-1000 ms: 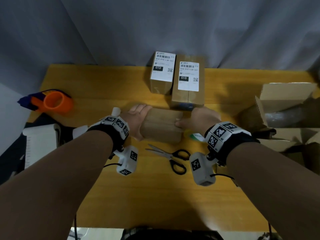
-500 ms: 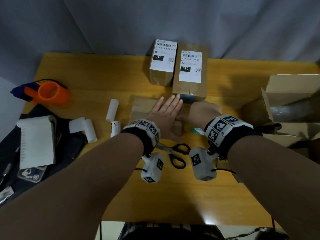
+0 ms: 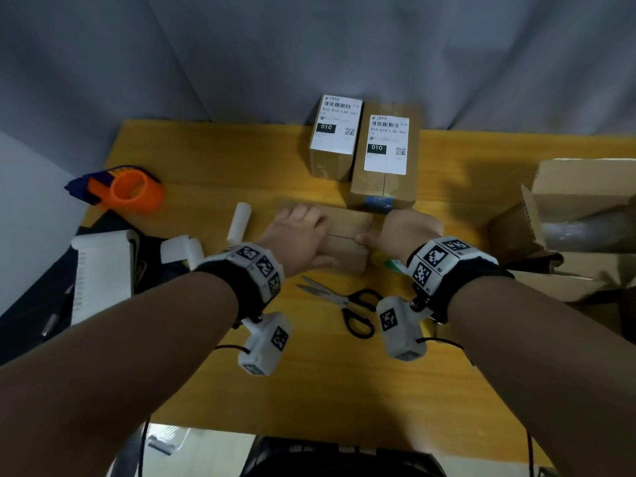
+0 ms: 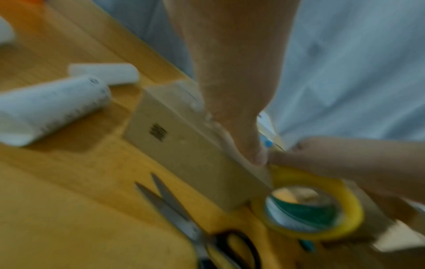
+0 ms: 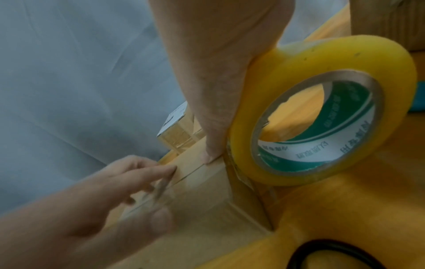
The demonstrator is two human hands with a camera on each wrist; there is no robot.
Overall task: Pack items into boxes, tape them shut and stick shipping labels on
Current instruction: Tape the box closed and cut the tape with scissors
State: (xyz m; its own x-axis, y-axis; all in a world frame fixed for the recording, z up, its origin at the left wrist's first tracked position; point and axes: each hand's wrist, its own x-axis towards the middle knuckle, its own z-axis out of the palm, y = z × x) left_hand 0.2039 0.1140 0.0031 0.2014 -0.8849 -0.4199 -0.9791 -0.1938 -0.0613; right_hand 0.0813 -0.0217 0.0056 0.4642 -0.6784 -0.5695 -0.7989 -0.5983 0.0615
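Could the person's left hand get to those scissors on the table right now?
Probably yes. The scissors lie in the open on the table, just nearer the body than the box the left hand presses. Nothing lies between; it would only have to let go of the box.

dim, yellowish light; the head view bends at its edges, the left wrist view is smeared with motion blur, shadows soft.

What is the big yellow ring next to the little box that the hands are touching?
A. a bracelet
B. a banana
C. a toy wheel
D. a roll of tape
D. The right wrist view shows a yellow roll of clear packing tape with a printed core, held by the right hand against the end of the small brown box.
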